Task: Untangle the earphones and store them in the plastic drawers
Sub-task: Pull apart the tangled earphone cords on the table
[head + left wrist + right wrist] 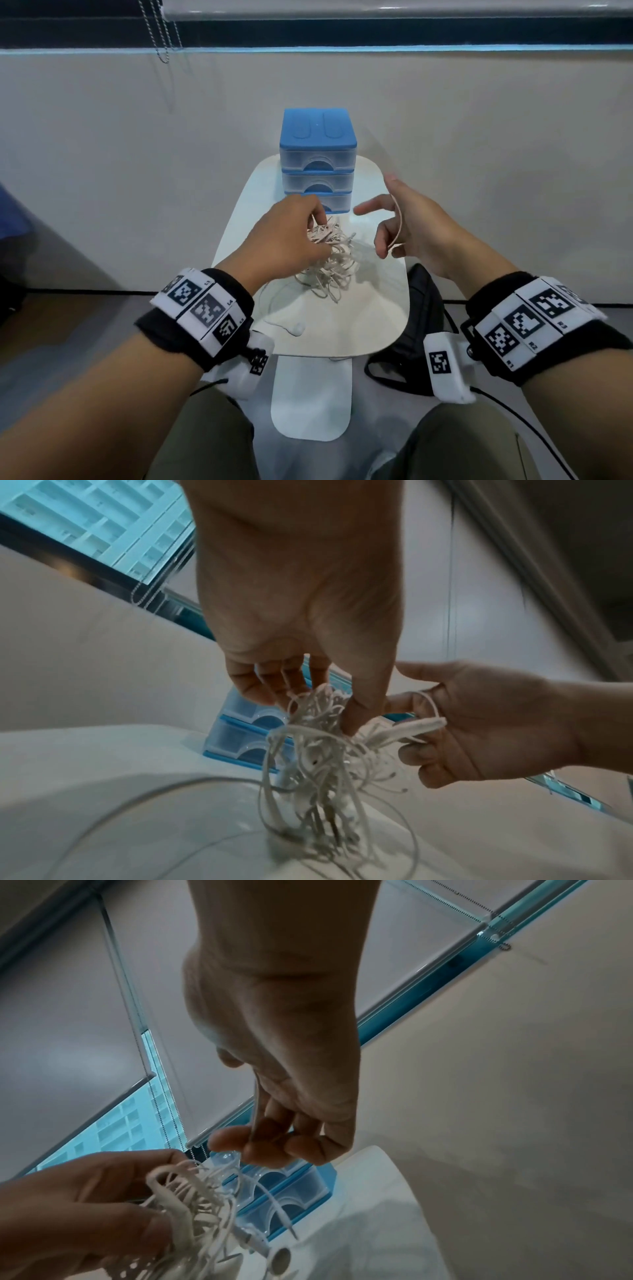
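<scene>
A tangled bundle of white earphones (pixel 330 260) hangs just above the small white table (pixel 383 318). My left hand (pixel 291 233) grips the top of the tangle (pixel 318 739), fingers curled into the cords. My right hand (pixel 400 226) is to the right of it, with one cord (pixel 399 222) looped over the palm and held by the curled lower fingers; the index finger points left. The blue plastic drawer unit (pixel 318 161) stands behind the hands with all three drawers closed. An earbud (pixel 297 329) and loose cable lie on the table's near side.
A black bag (pixel 411 335) lies right of the table on the floor. A white flap (pixel 310 397) sticks out below the table's front edge, between my knees. A wall and a window with a bead cord (pixel 164 37) are behind.
</scene>
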Tool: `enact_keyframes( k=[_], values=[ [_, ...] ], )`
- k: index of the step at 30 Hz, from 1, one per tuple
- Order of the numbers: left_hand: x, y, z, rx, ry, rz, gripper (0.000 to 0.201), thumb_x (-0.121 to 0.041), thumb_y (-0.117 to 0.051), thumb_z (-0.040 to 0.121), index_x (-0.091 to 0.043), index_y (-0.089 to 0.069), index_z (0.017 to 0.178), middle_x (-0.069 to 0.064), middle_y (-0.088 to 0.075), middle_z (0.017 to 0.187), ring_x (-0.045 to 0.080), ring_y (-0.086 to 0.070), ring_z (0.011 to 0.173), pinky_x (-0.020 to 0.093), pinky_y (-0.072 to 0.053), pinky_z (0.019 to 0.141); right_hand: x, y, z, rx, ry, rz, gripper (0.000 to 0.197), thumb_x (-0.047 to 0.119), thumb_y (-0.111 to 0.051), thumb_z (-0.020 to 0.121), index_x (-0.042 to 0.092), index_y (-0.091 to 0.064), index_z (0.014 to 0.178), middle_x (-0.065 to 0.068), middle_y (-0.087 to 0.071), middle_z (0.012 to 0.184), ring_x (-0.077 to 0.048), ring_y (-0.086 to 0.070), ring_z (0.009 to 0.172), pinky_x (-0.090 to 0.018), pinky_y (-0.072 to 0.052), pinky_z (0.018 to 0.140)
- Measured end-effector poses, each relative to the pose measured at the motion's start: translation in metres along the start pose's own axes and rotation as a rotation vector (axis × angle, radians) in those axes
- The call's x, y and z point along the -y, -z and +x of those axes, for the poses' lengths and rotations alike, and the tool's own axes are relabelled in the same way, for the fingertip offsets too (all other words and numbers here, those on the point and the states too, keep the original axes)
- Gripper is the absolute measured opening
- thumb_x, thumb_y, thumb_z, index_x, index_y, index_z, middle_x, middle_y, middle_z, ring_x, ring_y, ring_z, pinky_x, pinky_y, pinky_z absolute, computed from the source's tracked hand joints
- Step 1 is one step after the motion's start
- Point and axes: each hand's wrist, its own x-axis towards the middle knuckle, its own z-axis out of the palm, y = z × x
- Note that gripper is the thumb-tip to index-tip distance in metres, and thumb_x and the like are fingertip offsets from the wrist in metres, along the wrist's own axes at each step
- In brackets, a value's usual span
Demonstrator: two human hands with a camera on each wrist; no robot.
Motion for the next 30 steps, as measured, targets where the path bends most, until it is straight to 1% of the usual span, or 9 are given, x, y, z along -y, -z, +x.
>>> enact_keyframes(
  k=[5, 7, 9, 11, 14, 18, 21, 24, 30],
  values=[
    [0.006, -0.008, -0.016, -0.033, 0.037, 0.01, 0.036, -0.026, -0.082, 0.077, -0.023, -0.052, 0.098, -0.007, -0.058, 0.101, 0.014, -0.049, 0.072, 0.034, -0.044, 0.068, -0.015, -0.004, 0.008, -0.16, -0.053, -0.198, 0.059, 0.04, -0.061, 0.099, 0.016, -0.038, 0.147, -0.002, -0.069, 0.058, -0.019, -0.072, 0.07, -0.029, -0.042, 0.063],
    [0.006, -0.009, -0.019, -0.025, 0.046, -0.034, 0.038, -0.026, -0.084, 0.078, -0.022, -0.052, 0.098, -0.006, -0.06, 0.101, 0.011, -0.046, 0.067, 0.034, -0.042, 0.066, -0.019, -0.006, 0.007, -0.147, -0.029, -0.353, 0.063, 0.036, -0.068, 0.095, 0.024, -0.039, 0.15, -0.006, -0.074, 0.095, -0.018, -0.069, 0.09, -0.031, -0.047, 0.074],
    [0.005, -0.01, -0.022, -0.018, 0.038, -0.075, 0.042, -0.03, -0.086, 0.078, -0.022, -0.052, 0.1, -0.008, -0.06, 0.101, 0.009, -0.045, 0.065, 0.033, -0.041, 0.065, -0.022, -0.008, 0.007, -0.154, -0.016, -0.551, 0.056, 0.042, -0.071, 0.091, 0.034, -0.049, 0.142, -0.006, -0.055, 0.134, -0.026, -0.054, 0.123, -0.04, -0.046, 0.1],
    [0.004, -0.011, -0.023, -0.016, 0.027, -0.078, 0.042, -0.031, -0.086, 0.079, -0.023, -0.051, 0.1, -0.008, -0.061, 0.101, 0.007, -0.045, 0.064, 0.032, -0.039, 0.063, -0.02, -0.013, 0.003, -0.19, -0.015, -0.699, 0.04, 0.046, -0.068, 0.091, 0.041, -0.057, 0.129, -0.002, -0.039, 0.143, -0.03, -0.035, 0.137, -0.048, -0.037, 0.108],
    [0.003, -0.011, -0.024, -0.019, 0.024, -0.064, 0.041, -0.029, -0.085, 0.08, -0.023, -0.051, 0.1, -0.008, -0.061, 0.1, 0.007, -0.045, 0.064, 0.032, -0.039, 0.063, -0.015, -0.017, -0.002, -0.223, -0.011, -0.818, 0.029, 0.044, -0.064, 0.093, 0.044, -0.06, 0.123, 0.003, -0.033, 0.139, -0.026, -0.027, 0.133, -0.041, -0.026, 0.091],
    [0.004, -0.01, -0.025, -0.014, 0.037, -0.08, 0.041, -0.029, -0.086, 0.08, -0.024, -0.051, 0.101, -0.009, -0.061, 0.1, 0.006, -0.046, 0.067, 0.033, -0.044, 0.068, -0.015, -0.017, -0.004, -0.345, 0.144, -0.772, 0.023, 0.039, -0.069, 0.091, 0.044, -0.064, 0.113, 0.005, -0.034, 0.14, -0.024, -0.031, 0.13, -0.041, -0.027, 0.094],
    [0.004, -0.01, -0.025, -0.012, 0.032, -0.103, 0.041, -0.033, -0.086, 0.079, -0.025, -0.052, 0.101, -0.01, -0.062, 0.098, 0.005, -0.049, 0.067, 0.035, -0.047, 0.07, -0.015, -0.02, -0.001, -0.172, 0.306, -0.667, 0.011, 0.035, -0.076, 0.088, 0.038, -0.074, 0.098, 0.006, -0.049, 0.121, -0.024, -0.048, 0.12, -0.045, -0.042, 0.104],
    [0.003, -0.011, -0.025, -0.02, 0.021, -0.141, 0.034, -0.038, -0.081, 0.084, -0.025, -0.054, 0.101, -0.01, -0.064, 0.097, 0.005, -0.052, 0.069, 0.036, -0.049, 0.071, -0.015, -0.03, -0.002, -0.012, 0.296, -0.752, 0.008, 0.035, -0.079, 0.087, 0.036, -0.072, 0.086, 0.005, -0.054, 0.111, -0.021, -0.056, 0.109, -0.043, -0.048, 0.096],
    [0.003, -0.01, -0.026, -0.026, -0.01, -0.081, 0.023, -0.038, -0.075, 0.09, -0.03, -0.056, 0.101, -0.011, -0.064, 0.094, 0.005, -0.054, 0.07, 0.04, -0.054, 0.075, -0.013, -0.033, -0.001, -0.09, 0.333, -0.691, 0.009, 0.025, -0.079, 0.087, 0.024, -0.074, 0.079, 0.014, -0.055, 0.086, -0.009, -0.055, 0.086, -0.029, -0.039, 0.074]
  ],
)
